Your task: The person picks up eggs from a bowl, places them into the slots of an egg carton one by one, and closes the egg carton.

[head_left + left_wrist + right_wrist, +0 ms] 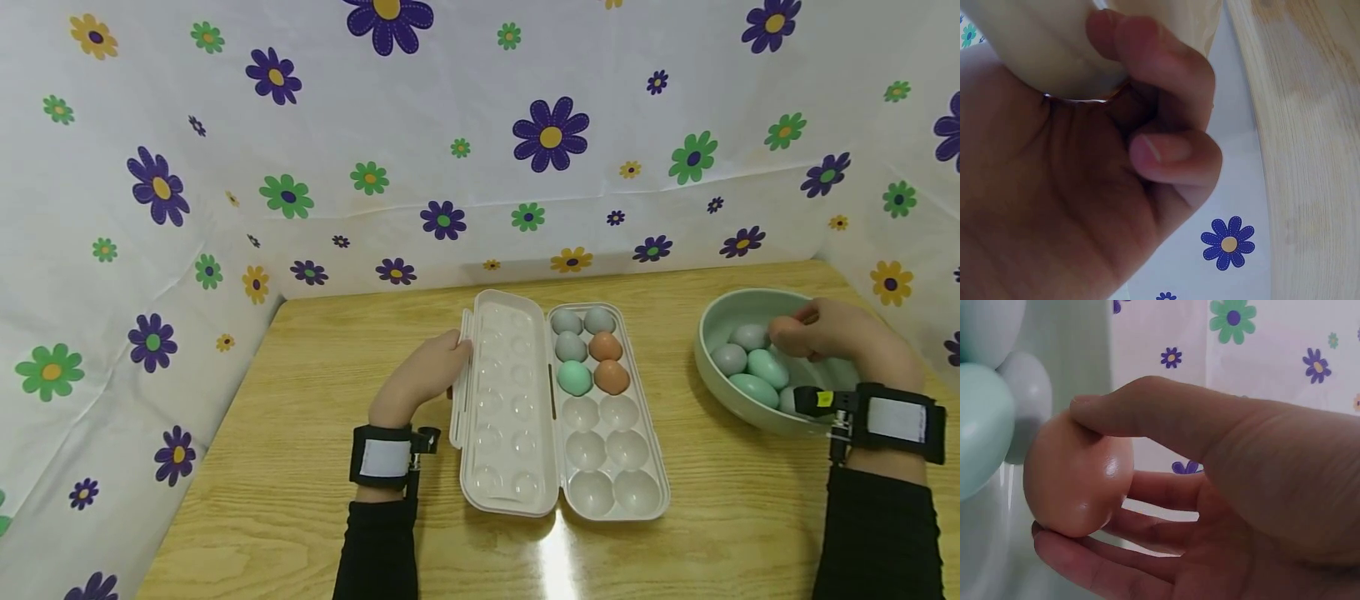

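Observation:
In the right wrist view my right hand (1260, 481) pinches a brown egg (1079, 481) between thumb and fingers. The head view has that hand (858, 337) over the light green bowl (708, 354), where grey eggs (729, 358) and green eggs (768, 368) lie. An egg carton (517, 400) lies open in the middle of the table. Its far three rows hold grey eggs (570, 347), brown eggs (611, 377) and a green egg (574, 377). My left hand (423, 371) grips the lid's left edge, its fingers curled in the left wrist view.
The wooden table (315, 400) extends on both sides of the carton. A white cloth with printed flowers (450, 100) hangs behind the table and along its left and right sides. The bowl stands near the table's right side, apart from the carton.

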{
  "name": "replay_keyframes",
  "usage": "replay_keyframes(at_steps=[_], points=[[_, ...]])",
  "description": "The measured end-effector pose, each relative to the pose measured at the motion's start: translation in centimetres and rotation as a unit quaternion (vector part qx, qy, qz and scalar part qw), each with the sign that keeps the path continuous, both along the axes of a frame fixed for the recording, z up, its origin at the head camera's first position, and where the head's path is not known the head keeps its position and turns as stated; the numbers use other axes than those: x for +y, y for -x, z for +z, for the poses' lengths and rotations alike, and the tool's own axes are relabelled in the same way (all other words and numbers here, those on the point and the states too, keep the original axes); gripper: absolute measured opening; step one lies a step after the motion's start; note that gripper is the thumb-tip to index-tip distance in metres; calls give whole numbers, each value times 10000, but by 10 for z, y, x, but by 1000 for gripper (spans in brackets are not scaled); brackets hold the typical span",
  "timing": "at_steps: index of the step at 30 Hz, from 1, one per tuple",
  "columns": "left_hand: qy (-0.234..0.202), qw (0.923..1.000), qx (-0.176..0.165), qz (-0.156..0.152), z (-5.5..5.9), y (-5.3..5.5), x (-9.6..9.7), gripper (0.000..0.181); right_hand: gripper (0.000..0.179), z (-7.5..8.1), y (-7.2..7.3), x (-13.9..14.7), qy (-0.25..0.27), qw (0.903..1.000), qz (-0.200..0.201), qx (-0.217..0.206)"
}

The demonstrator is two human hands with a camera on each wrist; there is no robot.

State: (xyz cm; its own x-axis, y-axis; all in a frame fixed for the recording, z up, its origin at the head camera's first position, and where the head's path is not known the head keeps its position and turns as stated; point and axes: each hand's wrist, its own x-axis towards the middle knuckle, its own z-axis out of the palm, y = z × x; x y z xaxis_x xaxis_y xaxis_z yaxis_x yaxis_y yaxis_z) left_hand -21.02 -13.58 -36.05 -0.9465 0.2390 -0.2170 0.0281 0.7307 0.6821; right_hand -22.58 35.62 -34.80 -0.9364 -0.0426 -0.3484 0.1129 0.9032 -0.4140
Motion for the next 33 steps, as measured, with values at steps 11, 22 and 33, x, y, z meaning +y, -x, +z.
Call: replay_keyframes(at_steps=[11, 22, 33], points=[[77, 10000, -35, 10, 2, 0, -1, 39, 80, 4, 8, -16, 443, 9928, 372, 1050], [95, 9999, -48, -14, 2, 0, -1, 40, 84, 10, 7, -26, 494, 9905, 312, 1247], [58, 10000, 47, 28, -1, 0, 0, 40, 82, 11, 4, -29, 596, 9907, 172, 1208]])
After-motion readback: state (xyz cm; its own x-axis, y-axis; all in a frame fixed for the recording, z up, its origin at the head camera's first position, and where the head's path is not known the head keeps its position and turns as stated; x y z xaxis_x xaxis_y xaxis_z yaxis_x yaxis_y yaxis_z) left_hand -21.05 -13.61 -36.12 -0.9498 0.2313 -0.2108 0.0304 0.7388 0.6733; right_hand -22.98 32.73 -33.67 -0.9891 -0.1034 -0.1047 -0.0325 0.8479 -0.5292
